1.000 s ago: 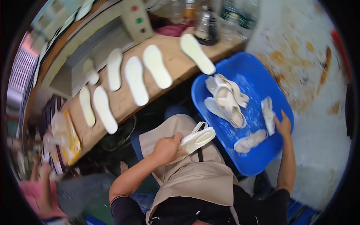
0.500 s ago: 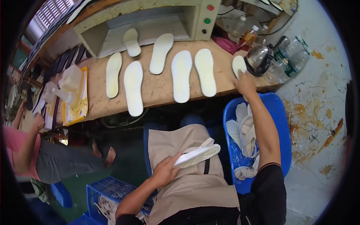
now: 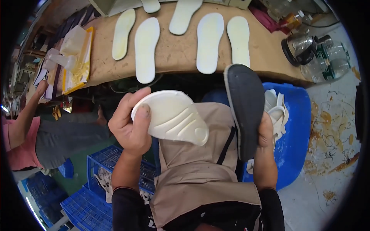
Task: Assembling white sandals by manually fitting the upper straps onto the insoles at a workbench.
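My left hand (image 3: 131,129) grips a white sandal (image 3: 169,111) by one end, thumb on top. Its grooved underside faces up, above my lap. To the right, my right hand (image 3: 266,133) is wrapped round the side of a shoe sole (image 3: 246,104), held upright. That sole's black face is toward me, with a pale rim along its edge. The two pieces are apart. On the brown-covered bench (image 3: 173,57) ahead lie several loose soles, pale side up, among them one sole (image 3: 147,50) at the front edge and another sole (image 3: 210,42) right of it.
A blue tub (image 3: 298,119) with white strappy uppers stands at my right. A glass pot (image 3: 295,48) and plastic bottles (image 3: 333,57) sit at the bench's right end. At left are a yellow tray (image 3: 90,42), blue crates (image 3: 88,208) and a co-worker in a pink shirt (image 3: 25,140).
My right hand has taken the sole from the bench's right end and brought it back over my lap, dark side toward me. My left hand has raised and turned the sandal. The view has tilted down.
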`<action>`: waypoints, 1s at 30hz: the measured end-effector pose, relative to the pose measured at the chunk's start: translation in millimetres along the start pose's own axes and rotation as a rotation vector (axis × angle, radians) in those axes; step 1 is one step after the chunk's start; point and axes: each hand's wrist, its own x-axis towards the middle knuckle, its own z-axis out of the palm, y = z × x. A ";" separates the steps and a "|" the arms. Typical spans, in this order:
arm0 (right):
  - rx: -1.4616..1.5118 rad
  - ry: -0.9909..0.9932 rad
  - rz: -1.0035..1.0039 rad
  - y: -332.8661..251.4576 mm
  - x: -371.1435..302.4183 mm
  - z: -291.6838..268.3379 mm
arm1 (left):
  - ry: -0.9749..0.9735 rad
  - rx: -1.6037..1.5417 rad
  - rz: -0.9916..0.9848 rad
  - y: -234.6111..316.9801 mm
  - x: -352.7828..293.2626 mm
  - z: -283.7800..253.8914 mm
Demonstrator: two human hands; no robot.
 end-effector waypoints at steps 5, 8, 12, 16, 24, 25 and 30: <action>0.089 -0.263 0.153 22.4 17.9 -2.3 | 0.124 -0.248 -0.254 -22.4 -9.2 51.3; 0.023 -0.324 0.271 39.7 25.0 4.6 | 0.034 -0.447 -0.508 -81.4 -25.7 58.2; -0.073 -0.302 0.282 48.0 27.5 15.5 | 0.064 -0.909 -0.738 -108.1 -37.6 48.1; -0.277 -0.272 0.268 71.3 29.3 16.3 | 0.151 -1.047 -0.838 -114.5 -52.0 45.4; -0.662 -0.257 0.206 88.8 34.5 40.7 | 0.110 -0.993 -0.864 -106.8 -65.1 44.7; -0.670 -0.253 0.198 91.8 34.6 40.5 | 0.101 -0.989 -0.859 -105.0 -65.1 44.7; -0.697 -0.239 0.182 101.7 35.9 37.1 | 0.074 -0.962 -0.847 -104.1 -68.3 45.6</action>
